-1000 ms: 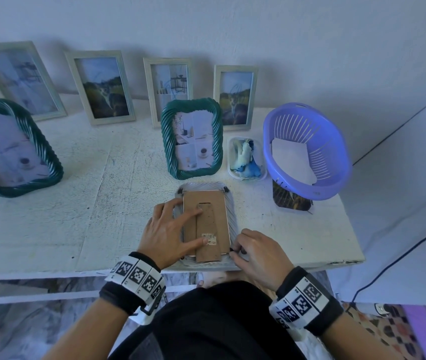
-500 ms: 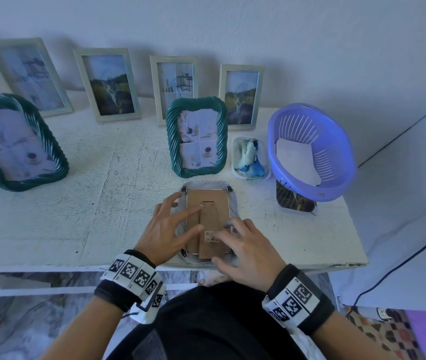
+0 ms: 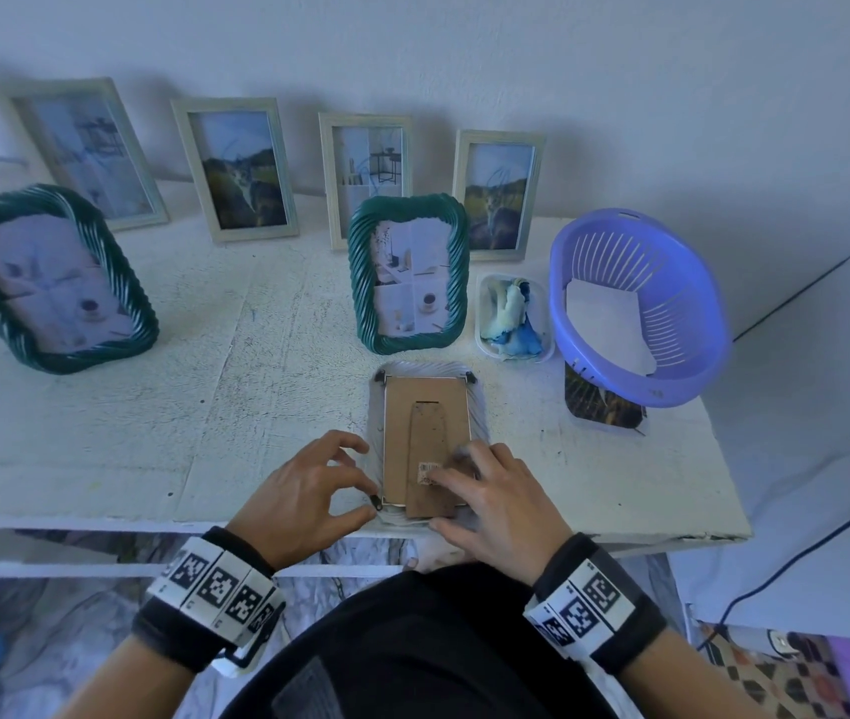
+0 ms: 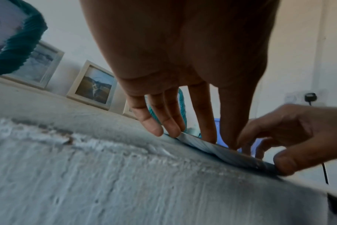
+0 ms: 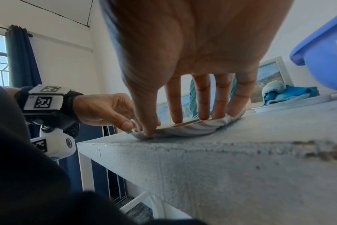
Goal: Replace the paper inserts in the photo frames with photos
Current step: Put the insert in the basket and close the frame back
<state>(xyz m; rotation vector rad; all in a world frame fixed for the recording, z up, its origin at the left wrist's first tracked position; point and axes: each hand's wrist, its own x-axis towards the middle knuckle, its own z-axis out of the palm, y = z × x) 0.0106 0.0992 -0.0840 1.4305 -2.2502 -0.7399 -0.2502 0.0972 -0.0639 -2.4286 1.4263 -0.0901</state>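
The left hand [image 3: 303, 490] has shifted off the face-down frame's [image 3: 428, 441] cardboard backing [image 3: 425, 407] to pinch its near-left clip [image 3: 375, 502], while the right hand's [image 3: 490, 503] flat fingers now press the backing, likely fastening it.

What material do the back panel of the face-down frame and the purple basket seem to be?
Back panel: probably cardboard or fibreboard; matte brown, flat, with a cut easel flap and a barcode sticker. Purple basket: likely moulded plastic; uniform colour, smooth slight sheen, thin slotted walls.

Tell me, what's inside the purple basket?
Inside the purple slotted plastic basket lies a white sheet of paper, leaning against its far wall. Anything beneath that sheet is covered. A dark photo pokes out from under the basket.
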